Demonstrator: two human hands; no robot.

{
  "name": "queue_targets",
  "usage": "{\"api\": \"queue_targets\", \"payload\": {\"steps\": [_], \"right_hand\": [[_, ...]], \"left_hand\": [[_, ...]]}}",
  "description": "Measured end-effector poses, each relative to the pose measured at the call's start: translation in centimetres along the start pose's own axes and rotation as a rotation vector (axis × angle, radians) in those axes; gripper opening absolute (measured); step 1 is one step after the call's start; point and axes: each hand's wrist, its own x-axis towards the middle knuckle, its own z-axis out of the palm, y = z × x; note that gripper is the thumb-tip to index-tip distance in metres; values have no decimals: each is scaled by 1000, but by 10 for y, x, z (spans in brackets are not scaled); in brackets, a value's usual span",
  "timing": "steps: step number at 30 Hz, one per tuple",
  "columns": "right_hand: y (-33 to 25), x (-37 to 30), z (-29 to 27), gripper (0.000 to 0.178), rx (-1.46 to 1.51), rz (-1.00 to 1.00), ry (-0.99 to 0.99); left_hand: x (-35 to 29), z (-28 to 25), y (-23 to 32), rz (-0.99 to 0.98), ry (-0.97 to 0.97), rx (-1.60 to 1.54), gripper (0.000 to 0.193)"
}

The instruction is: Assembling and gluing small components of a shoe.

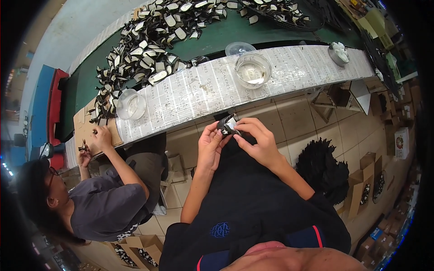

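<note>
A small curved black piece with a white face (226, 125) is held up in front of my chest. My left hand (210, 143) is closed round its left side, thumb against it. From the right, my right hand (257, 137) pinches at its white part with thumb and fingers. Whether a separate white scrap lies under those fingertips, I cannot tell. Beyond my hands, on the paper-covered table edge (203, 92), stands a round clear tub (253, 71) with a clear lid (240, 49) behind it.
A large heap of similar black-and-white pieces (147, 49) covers the green bench top (217, 38). Left of me, a co-worker (108, 198) handles a piece beside another clear tub (131, 104). A tin with white wads (339, 54) stands far right. Black strips (322, 171) and cartons (361, 185) lie on the floor.
</note>
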Motion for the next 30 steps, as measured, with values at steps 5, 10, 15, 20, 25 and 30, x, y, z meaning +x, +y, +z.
{"api": "queue_targets", "payload": {"steps": [5,10,15,20,25,30], "right_hand": [[1,-5,-3,22,281,246,-8],[1,4,-11,21,446,242,91],[47,43,-61,21,301,233,431],[183,86,-105,22,283,300,599],[240,98,-90,22,563,406,667],[242,95,-92,20,444,308,661]], "left_hand": [[2,-3,-3,-26,19,-5,29],[5,-13,-7,-34,31,-47,32],[3,-22,-1,-97,-116,-343,49],[-3,0,4,-268,-385,-798,56],[-5,12,13,-306,-439,-963,49],[8,18,19,-289,-392,-873,46]]}}
